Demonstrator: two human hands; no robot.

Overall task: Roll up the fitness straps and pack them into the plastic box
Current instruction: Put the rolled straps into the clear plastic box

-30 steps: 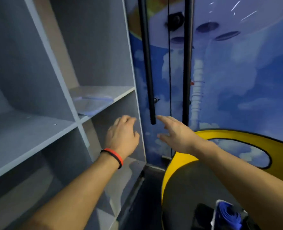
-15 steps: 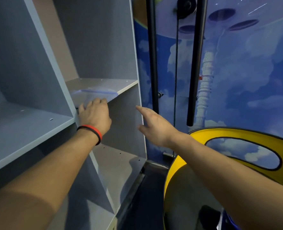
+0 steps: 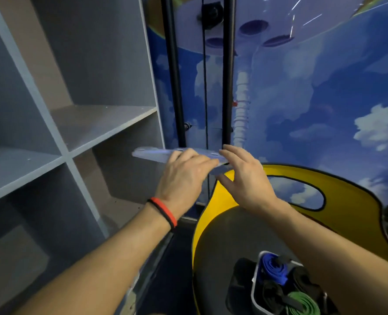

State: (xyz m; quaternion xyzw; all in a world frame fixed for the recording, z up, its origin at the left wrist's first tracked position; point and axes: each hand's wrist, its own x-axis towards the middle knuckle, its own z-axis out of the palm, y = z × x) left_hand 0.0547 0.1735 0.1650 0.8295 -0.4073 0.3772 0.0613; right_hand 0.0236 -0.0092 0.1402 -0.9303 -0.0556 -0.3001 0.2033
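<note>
The lid (image 3: 152,153) of the plastic box (image 3: 255,280) is in the air at the centre of the frame, just right of the grey shelf unit (image 3: 102,123), lying roughly flat. The left hand (image 3: 184,176) holds it with fingers curled over its top. The right hand (image 3: 245,176) is at the lid's right end with its fingers spread, the thumb below and the others above; whether they touch the plastic I cannot tell.

The box itself sits at the lower right of the frame on the round black table (image 3: 215,246) with the yellow rim. It is well below the hands and holds a blue roll (image 3: 273,268), a green roll (image 3: 302,303) and black straps (image 3: 272,289).

The step in hand looks like closing the box, so the packing seems nearly done. To do it well:

- Take the lid at both ends and keep it level on the way down.
- Line its corners up with the rim before pressing — the black straps ride high and could catch under an edge.
- Tuck any loose end inside first, then press evenly around the rim.

No brand, label or writing can be read anywhere; the wall behind shows only a painted sky with clouds.
</note>
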